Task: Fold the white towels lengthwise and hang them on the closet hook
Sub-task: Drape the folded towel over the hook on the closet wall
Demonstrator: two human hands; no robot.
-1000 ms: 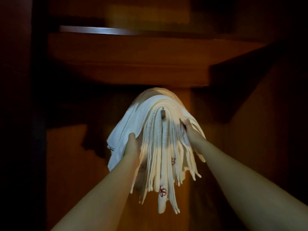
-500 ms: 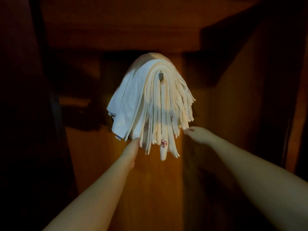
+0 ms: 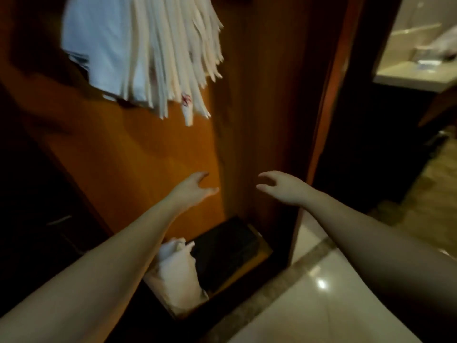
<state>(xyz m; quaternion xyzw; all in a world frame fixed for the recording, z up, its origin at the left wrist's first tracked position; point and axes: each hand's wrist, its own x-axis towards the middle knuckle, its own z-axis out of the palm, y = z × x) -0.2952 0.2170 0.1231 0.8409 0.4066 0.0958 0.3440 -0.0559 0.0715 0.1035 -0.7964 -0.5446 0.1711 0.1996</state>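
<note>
A crumpled white cloth (image 3: pixel 176 271) and a dark box (image 3: pixel 227 251) are lying on the closet floor below both hands, while the white towels (image 3: pixel 138 50) are hanging well above them, and the left hand (image 3: pixel 191 190) and right hand (image 3: pixel 280 186) are hovering apart, fingers loosely curled, holding nothing.

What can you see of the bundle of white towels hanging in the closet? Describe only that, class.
The white towels hang as a thick bundle of many folded layers at the top left, against the closet's orange-brown wooden panel. Their narrow folded ends fan downward and to the right. They look like soft cloth; one strip shows a small red embroidered mark near its tip. The top of the bundle and its hook are cut off by the frame. Neither hand touches them.
</note>
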